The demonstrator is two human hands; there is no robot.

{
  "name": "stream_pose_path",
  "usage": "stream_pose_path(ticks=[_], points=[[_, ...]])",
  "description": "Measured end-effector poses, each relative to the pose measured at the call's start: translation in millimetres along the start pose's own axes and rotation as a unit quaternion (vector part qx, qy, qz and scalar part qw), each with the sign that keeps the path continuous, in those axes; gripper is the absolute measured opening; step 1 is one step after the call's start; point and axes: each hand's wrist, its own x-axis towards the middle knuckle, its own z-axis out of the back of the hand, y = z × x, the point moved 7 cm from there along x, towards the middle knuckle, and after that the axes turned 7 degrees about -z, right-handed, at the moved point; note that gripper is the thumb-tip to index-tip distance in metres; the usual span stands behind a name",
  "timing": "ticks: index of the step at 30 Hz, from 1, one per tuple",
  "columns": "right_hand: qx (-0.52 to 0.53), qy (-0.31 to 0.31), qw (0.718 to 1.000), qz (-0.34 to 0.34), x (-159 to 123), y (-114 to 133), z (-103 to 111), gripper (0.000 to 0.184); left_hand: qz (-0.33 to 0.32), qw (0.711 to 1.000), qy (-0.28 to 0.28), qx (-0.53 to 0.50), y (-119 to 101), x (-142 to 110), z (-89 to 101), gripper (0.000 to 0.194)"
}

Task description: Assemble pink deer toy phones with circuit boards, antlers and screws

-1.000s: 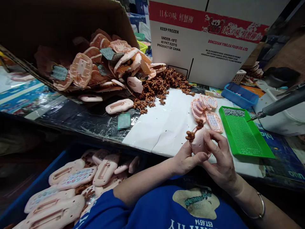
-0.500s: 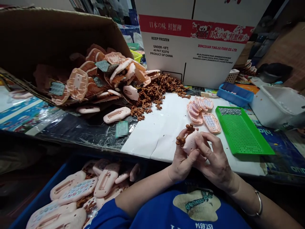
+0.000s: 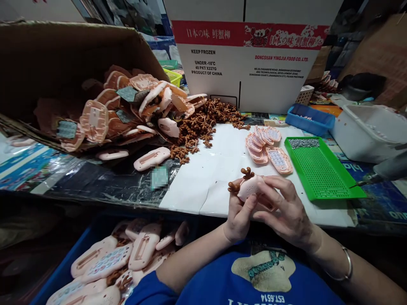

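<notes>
Pink plastic casing (image 3: 249, 188), brown antlers (image 3: 247, 172) protruding, pinched by left hand (image 3: 239, 215) and right hand (image 3: 288, 210) above the bench (image 3: 104, 186)'s near edge; apparently its halves are being joined, next calling for even pressure.

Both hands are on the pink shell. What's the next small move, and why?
I'd probably squeeze the pink toy phone shell firmly between the left hand and right hand before reaching for the screwdriver. Brown antlers stick out at its end, both hands grip it, and fingers hide whether its seam is fully closed.
</notes>
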Motion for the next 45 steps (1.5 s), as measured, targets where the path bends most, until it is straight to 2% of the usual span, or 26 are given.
stream_pose_path(ticks=[4,6,9,14,18,22,25,29,31,36,39,41,45], points=[[0.117,0.036,0.985,-0.119,10.1,-18.6,12.2,0.041,-0.035,0.991,0.126,-0.018,-15.1,1.1,-12.2,0.037],[0.15,0.063,0.977,-0.14,14.1,-20.3,12.1,0.027,-0.062,0.987,0.151,-0.005,-22.2,2.4,-15.8,0.035],[0.164,0.066,0.972,-0.155,18.1,-20.4,11.3,0.016,-0.073,0.989,0.129,0.025,-23.0,5.4,-14.8,0.032],[0.174,0.048,0.961,-0.211,16.6,-33.3,7.5,0.012,0.005,0.998,0.045,0.053,-12.0,9.3,-9.0,0.032],[0.182,0.083,0.957,-0.209,14.1,-41.0,2.2,0.012,0.069,0.991,0.091,0.067,-10.5,7.8,-19.2,0.031],[0.188,0.025,0.966,-0.178,13.4,-42.9,8.6,0.008,0.083,0.987,0.107,0.092,-10.5,7.7,-23.1,0.033],[0.193,-0.006,0.963,-0.189,10.4,-47.6,10.0,0.008,0.089,0.985,0.112,0.096,-7.6,11.0,-24.8,0.034],[0.205,-0.017,0.951,-0.231,1.8,-60.4,9.0,0.01,0.034,0.983,0.087,0.157,-14.0,19.0,-20.9,0.032],[0.214,-0.019,0.945,-0.245,-3.2,-66.5,8.6,0.011,0.001,0.977,0.096,0.191,-17.9,20.0,-22.6,0.029],[0.206,-0.052,0.951,-0.225,-8.1,-70.8,10.8,0.012,-0.08,0.953,0.098,0.275,-26.7,20.7,-29.4,0.024],[0.207,-0.064,0.946,-0.242,-6.9,-74.0,9.3,0.016,-0.078,0.947,0.085,0.299,-27.5,24.1,-27.1,0.022],[0.22,-0.048,0.941,-0.251,-5.5,-74.4,6.0,0.019,-0.072,0.949,0.086,0.294,-27.1,25.9,-24.3,0.021],[0.218,-0.053,0.949,-0.222,-4.1,-66.7,8.0,0.016,-0.097,0.955,0.102,0.263,-25.3,23.8,-21.3,0.022]])
